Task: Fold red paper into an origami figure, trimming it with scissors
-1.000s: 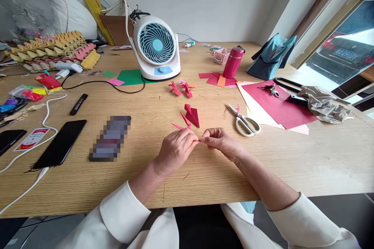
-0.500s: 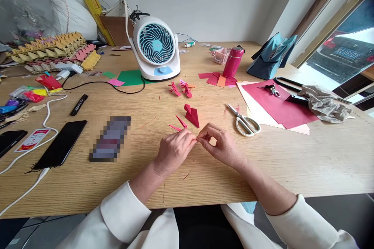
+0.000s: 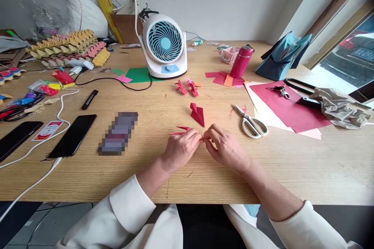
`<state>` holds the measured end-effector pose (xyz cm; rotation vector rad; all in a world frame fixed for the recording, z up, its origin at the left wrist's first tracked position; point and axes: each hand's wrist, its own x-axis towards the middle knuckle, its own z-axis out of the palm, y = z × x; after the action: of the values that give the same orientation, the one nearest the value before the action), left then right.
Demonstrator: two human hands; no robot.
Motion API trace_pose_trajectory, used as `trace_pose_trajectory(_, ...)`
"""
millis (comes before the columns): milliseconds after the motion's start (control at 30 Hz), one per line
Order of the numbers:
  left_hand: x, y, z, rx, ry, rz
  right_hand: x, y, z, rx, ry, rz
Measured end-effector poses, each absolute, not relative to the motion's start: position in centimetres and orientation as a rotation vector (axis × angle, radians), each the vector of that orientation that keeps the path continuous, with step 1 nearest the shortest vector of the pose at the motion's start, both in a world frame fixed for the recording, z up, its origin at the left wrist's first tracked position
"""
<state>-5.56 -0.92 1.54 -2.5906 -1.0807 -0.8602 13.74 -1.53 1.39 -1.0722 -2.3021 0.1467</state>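
My left hand point(image 3: 181, 149) is closed in a pinch on a piece of folded red paper point(image 3: 183, 128). Two thin points of it stick out to the left beyond my fingers, and the rest is hidden. Fingertip to fingertip with it, my right hand point(image 3: 224, 147) is closed too, pinching the paper's near end. Just beyond my hands lies another folded red paper point(image 3: 198, 115), flat and pointed. Farther back are two small red origami figures point(image 3: 192, 88). To the right of my right hand, scissors point(image 3: 253, 125) with white handles lie slightly apart at the blades.
A white fan point(image 3: 165, 42) stands at the back, near a pink bottle point(image 3: 242, 62) and cut paper pieces. Large red sheets point(image 3: 304, 111) with keys on top lie at right, before a blue bag point(image 3: 282, 56). Phones point(image 3: 73, 136), a marker point(image 3: 89, 100) and cables occupy the left.
The view has swung a little to the left. In my left hand the paper's two points have turned flatter and closer together. Both hands keep pinching at the same spot.
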Motion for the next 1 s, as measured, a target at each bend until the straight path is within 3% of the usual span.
trace_pose_trajectory(400,-5.4,-0.9,1.8,-2.772,-1.212,-1.027,13.6,-1.8,1.5,-1.050,-2.266,0.173)
trace_pose_trajectory(700,-6.1,0.3,1.6,-2.950,-1.635,-1.975,13.6,-1.6,1.7,-1.020,-1.991,0.387)
trace_pose_trajectory(1000,-5.5,0.5,1.6,-3.070,-1.859,-2.180,12.4,-1.6,0.9,-1.089,-2.004,0.554)
